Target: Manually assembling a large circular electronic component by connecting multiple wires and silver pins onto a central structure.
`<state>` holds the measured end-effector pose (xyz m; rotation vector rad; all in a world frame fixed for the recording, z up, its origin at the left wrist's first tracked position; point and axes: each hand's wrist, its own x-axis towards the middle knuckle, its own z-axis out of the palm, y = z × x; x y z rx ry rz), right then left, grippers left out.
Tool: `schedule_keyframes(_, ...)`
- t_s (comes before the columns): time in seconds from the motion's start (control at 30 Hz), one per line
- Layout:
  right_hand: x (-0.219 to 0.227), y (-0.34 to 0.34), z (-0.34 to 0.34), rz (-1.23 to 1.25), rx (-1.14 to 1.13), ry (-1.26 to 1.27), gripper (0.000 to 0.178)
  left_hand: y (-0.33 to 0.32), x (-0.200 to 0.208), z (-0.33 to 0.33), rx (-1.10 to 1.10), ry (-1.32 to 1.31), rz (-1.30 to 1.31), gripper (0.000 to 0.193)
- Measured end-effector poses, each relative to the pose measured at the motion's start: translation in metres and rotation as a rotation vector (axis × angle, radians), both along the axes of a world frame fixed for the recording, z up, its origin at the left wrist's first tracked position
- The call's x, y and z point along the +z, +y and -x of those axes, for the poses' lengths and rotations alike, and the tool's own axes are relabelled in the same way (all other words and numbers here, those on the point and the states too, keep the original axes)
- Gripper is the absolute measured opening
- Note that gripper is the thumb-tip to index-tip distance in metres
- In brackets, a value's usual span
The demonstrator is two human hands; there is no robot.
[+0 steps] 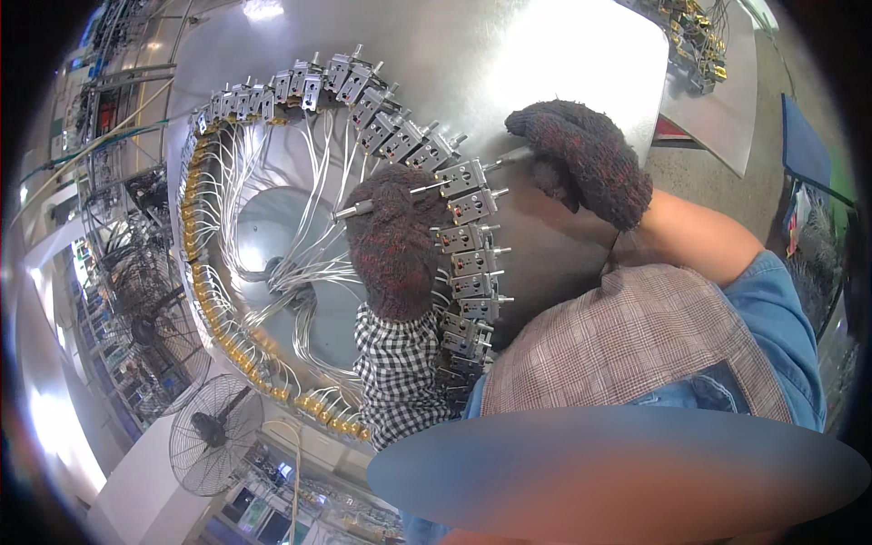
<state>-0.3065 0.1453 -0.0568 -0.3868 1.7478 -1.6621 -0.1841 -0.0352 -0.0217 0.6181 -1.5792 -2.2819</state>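
Observation:
My left hand (395,241), in a dark knitted glove with a checked sleeve, is closed around a slim metal rod-like tool (354,211). Its thin end reaches to a small metal thermostat-like unit (463,176) with slots and a protruding shaft. On the other side of that unit is my right hand (581,159), also gloved, its fingers curled together by a greyish rod (516,156) in line with the shaft. The glove hides most of what those fingers hold. More such metal units (472,262) stand in a curved row beside my left forearm.
White wires (318,168) run from the ring of units and brass-coloured fittings (204,282) to the middle of a round grey disc (272,222). A shiny metal tabletop (436,54) lies beneath. Brass parts (699,45) are at the far right, a fan (213,427) at the lower left.

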Motion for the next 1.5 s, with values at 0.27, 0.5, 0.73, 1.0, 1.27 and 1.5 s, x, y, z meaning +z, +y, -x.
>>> schedule_keyframes(0.27, -0.013, -0.002, -0.001, 0.114, -0.021, 0.443, 0.031, 0.005, 0.0, 0.0, 0.037, -0.011, 0.1, 0.021)
schedule_keyframes(0.5, 0.012, -0.001, -0.003, 0.105, -0.084, -0.389, 0.036, 0.001, -0.005, -0.002, 0.068, 0.003, -0.16, 0.029)
schedule_keyframes(0.73, 0.009, 0.001, -0.005, 0.157, -0.1, -0.285, 0.037, 0.001, -0.008, -0.003, 0.068, -0.007, -0.1, 0.032)
schedule_keyframes(1.0, 0.01, 0.024, -0.016, 0.108, -0.088, -0.258, 0.037, 0.006, -0.015, -0.019, 0.072, 0.034, 0.183, 0.033)
schedule_keyframes(1.27, 0.005, 0.019, -0.026, 0.122, -0.062, -0.193, 0.037, 0.011, -0.026, -0.028, 0.056, 0.045, -0.066, 0.033)
schedule_keyframes(1.5, 0.005, 0.014, -0.026, 0.078, 0.001, -0.24, 0.036, 0.008, -0.03, -0.033, 0.023, 0.064, 0.268, 0.035)
